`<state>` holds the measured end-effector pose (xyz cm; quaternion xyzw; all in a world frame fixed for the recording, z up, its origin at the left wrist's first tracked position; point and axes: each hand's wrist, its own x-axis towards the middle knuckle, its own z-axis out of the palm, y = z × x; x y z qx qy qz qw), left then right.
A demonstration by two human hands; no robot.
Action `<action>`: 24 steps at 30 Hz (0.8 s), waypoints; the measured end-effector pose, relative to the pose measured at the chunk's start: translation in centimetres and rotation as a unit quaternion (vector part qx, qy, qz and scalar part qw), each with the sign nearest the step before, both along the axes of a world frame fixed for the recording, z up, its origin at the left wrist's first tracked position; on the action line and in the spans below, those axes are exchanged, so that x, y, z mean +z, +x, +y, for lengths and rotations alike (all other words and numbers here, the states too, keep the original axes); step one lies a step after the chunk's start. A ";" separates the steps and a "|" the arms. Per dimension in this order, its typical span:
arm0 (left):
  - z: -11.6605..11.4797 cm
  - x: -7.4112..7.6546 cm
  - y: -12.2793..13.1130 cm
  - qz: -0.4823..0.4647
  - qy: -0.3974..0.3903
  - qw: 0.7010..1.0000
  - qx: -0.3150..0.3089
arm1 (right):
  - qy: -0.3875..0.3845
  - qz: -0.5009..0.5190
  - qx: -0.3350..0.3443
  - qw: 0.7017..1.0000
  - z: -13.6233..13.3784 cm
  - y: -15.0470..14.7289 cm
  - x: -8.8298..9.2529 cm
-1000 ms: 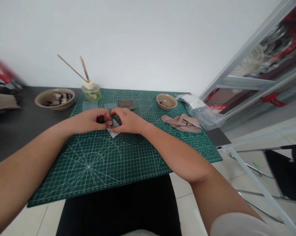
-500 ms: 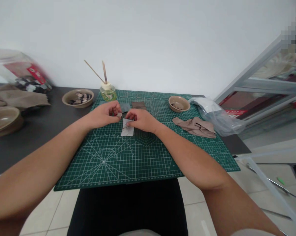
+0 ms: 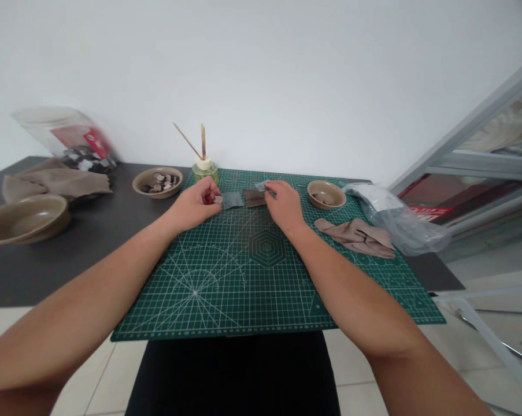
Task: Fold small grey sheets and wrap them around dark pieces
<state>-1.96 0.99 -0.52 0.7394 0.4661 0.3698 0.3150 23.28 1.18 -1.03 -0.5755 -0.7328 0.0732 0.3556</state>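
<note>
My left hand (image 3: 199, 203) is closed, pinching a small pale chip (image 3: 218, 199) between thumb and fingertips, just above the green cutting mat (image 3: 226, 294). My right hand (image 3: 285, 203) is closed on the edge of a thin pale flat piece (image 3: 261, 185), at the mat's back part. Two flat rectangles lie between the hands: a grey-blue piece (image 3: 233, 200) beside my left fingertips and a dark brown piece (image 3: 254, 198), partly covered by the pale piece and my right fingers. What these flat pieces are made of is not clear.
Left stand a bowl of small dark and light chips (image 3: 158, 182), a larger bowl (image 3: 26, 216), a brown cloth (image 3: 56, 180) and a clear jar (image 3: 72, 136). A reed diffuser (image 3: 205, 169) stands behind. Right are a small bowl (image 3: 326, 194), crumpled cloth (image 3: 358, 236) and plastic bag (image 3: 399, 222).
My right hand has moved back and right, away from my left hand. The white piece at its fingers is gone from the mat's middle; a pale piece is now held farther back.
</note>
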 end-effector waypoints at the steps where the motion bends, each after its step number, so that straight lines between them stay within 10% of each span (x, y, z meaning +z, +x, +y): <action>1: 0.0 0.1 0.0 0.002 0.000 1.000 0.005 | -0.007 -0.019 -0.004 1.000 0.0 -0.1 0.0; 17: 0.0 0.0 0.1 0.038 0.002 0.999 0.012 | -0.087 -0.179 -0.096 0.975 -0.8 -0.6 -0.2; 24: -0.1 0.2 0.1 0.067 0.011 0.998 0.016 | -0.065 -0.144 0.084 0.984 -1.4 -1.9 -0.2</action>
